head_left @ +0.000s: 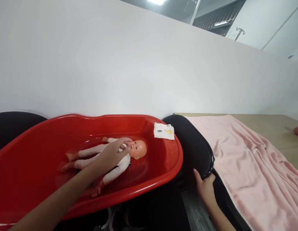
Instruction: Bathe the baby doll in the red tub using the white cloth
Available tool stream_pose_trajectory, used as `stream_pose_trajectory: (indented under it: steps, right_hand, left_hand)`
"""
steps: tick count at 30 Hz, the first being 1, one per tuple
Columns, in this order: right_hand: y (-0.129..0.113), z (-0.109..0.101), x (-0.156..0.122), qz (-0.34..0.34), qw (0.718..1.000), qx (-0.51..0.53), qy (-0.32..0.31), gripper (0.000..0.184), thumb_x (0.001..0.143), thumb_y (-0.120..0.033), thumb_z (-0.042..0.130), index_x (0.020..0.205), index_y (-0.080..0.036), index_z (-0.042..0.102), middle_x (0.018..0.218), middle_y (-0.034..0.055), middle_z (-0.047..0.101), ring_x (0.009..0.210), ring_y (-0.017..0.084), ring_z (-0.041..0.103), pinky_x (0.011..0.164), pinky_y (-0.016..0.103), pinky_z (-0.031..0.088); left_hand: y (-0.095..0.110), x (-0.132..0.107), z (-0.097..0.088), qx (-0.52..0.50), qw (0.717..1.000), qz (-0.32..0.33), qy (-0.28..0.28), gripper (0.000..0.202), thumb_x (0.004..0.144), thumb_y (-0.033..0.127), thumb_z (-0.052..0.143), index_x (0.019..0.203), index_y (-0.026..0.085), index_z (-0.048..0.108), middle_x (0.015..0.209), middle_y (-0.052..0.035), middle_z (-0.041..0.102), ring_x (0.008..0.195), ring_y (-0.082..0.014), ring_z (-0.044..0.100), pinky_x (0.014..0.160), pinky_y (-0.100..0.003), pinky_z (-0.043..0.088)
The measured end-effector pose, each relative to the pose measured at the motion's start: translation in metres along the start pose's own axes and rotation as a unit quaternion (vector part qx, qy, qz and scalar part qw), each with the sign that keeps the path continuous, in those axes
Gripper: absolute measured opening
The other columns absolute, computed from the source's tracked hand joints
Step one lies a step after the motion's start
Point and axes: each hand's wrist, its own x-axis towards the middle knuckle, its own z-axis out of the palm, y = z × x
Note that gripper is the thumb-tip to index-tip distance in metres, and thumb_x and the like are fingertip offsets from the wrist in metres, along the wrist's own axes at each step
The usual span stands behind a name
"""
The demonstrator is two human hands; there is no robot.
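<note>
A baby doll (138,149) in white clothing lies on its back in a red baby bathtub (160,179), its head toward the right end. My left hand (115,152) reaches across the doll's chest, fingers closed at its chin and neck. A bit of white fabric shows between thumb and fingers; whether it is the doll's collar or a separate cloth, I cannot tell. My right hand (205,186) grips the near edge of a black chair seat or back (191,144) to the right of the tub, thumb on top and fingers around the rim.
A small white printed cloth (164,131) hangs over the tub's right rim. To the right, a pink blanket (247,157) covers part of a tan bed or table (271,125). Another black seat (16,125) stands at the left. A white wall (129,64) rises behind.
</note>
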Motion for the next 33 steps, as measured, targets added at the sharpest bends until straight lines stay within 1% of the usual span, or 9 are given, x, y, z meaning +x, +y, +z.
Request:
stream_pose_trajectory:
  steps: [3,6,10,15,19,22,25,29,33]
  right_hand:
    - [-0.017,0.000,-0.017,-0.105,0.993,0.002,0.063,0.098,0.082,-0.066,0.063,0.153,-0.007,0.030,0.155,0.0280,0.039,0.144,0.043,0.043,0.119,0.058,0.038]
    - [-0.059,0.017,-0.044,-0.305,0.948,-0.037,0.087,0.078,0.092,-0.052,0.059,0.155,-0.012,0.036,0.165,0.0242,0.028,0.156,0.041,0.023,0.126,0.064,0.022]
    - [-0.141,0.068,-0.045,-0.495,0.845,-0.131,-0.158,0.063,0.098,-0.033,0.054,0.158,-0.027,0.036,0.170,0.0111,0.028,0.159,0.028,0.022,0.127,0.054,0.029]
    - [-0.206,0.156,0.020,-0.396,0.778,-0.399,-0.280,0.097,0.076,-0.022,0.080,0.161,-0.017,0.032,0.172,0.0180,0.021,0.160,0.037,0.014,0.127,0.065,0.018]
    - [-0.202,0.200,0.056,-0.380,0.826,-0.357,-0.214,0.079,0.084,-0.001,0.054,0.159,-0.007,0.032,0.166,0.0276,0.031,0.157,0.037,0.026,0.122,0.063,0.029]
    - [-0.189,0.206,0.071,-0.418,0.858,-0.237,-0.181,0.074,0.080,0.005,0.040,0.153,-0.003,0.041,0.155,0.0287,0.047,0.147,0.034,0.044,0.118,0.055,0.039]
    - [-0.186,0.199,0.080,-0.452,0.859,-0.159,-0.181,0.065,0.081,0.001,0.040,0.143,-0.012,0.055,0.144,0.0188,0.061,0.134,0.030,0.056,0.114,0.050,0.044]
    - [-0.194,0.194,0.073,-0.489,0.843,-0.102,-0.201,0.058,0.087,-0.009,0.040,0.142,-0.019,0.056,0.139,0.0109,0.066,0.128,0.027,0.059,0.113,0.049,0.043]
    - [-0.197,0.202,0.054,-0.516,0.808,-0.073,-0.276,0.044,0.093,-0.017,0.041,0.133,-0.018,0.061,0.128,0.0143,0.071,0.116,0.028,0.063,0.107,0.048,0.046]
  left_hand:
    - [-0.029,0.045,0.014,0.068,0.996,-0.038,-0.039,0.045,0.084,0.034,0.054,0.124,0.015,0.062,0.125,-0.0139,0.071,0.119,-0.0302,0.064,0.108,-0.045,0.048]
    - [-0.064,0.067,0.038,0.107,0.989,-0.038,-0.092,0.052,0.073,0.038,0.068,0.119,0.014,0.062,0.128,-0.0171,0.068,0.124,-0.0357,0.060,0.109,-0.044,0.046]
    - [-0.098,0.077,0.063,0.154,0.982,-0.010,-0.107,0.064,0.069,0.036,0.071,0.126,0.011,0.057,0.139,-0.0210,0.060,0.134,-0.0363,0.053,0.114,-0.041,0.042]
    - [-0.120,0.070,0.077,0.156,0.986,0.001,-0.067,0.059,0.082,0.037,0.061,0.136,0.014,0.052,0.153,-0.0212,0.051,0.147,-0.0342,0.042,0.122,-0.038,0.032]
    - [-0.134,0.067,0.082,0.134,0.990,0.013,-0.043,0.068,0.085,0.037,0.062,0.148,0.020,0.044,0.160,-0.0154,0.047,0.151,-0.0343,0.038,0.125,-0.043,0.028]
    - [-0.138,0.068,0.084,0.121,0.992,0.026,-0.039,0.067,0.087,0.035,0.062,0.150,0.020,0.043,0.160,-0.0163,0.048,0.150,-0.0362,0.039,0.124,-0.048,0.030]
    - [-0.134,0.067,0.085,0.120,0.990,0.040,-0.055,0.072,0.083,0.035,0.070,0.149,0.017,0.047,0.161,-0.0203,0.045,0.149,-0.0385,0.041,0.124,-0.049,0.030]
    - [-0.126,0.066,0.084,0.111,0.989,0.061,-0.070,0.075,0.080,0.030,0.074,0.150,0.021,0.048,0.163,-0.0160,0.044,0.148,-0.0383,0.043,0.123,-0.048,0.032]
    - [-0.126,0.071,0.083,0.104,0.990,0.058,-0.074,0.079,0.079,0.027,0.076,0.152,0.024,0.047,0.162,-0.0131,0.046,0.148,-0.0367,0.045,0.122,-0.044,0.036]
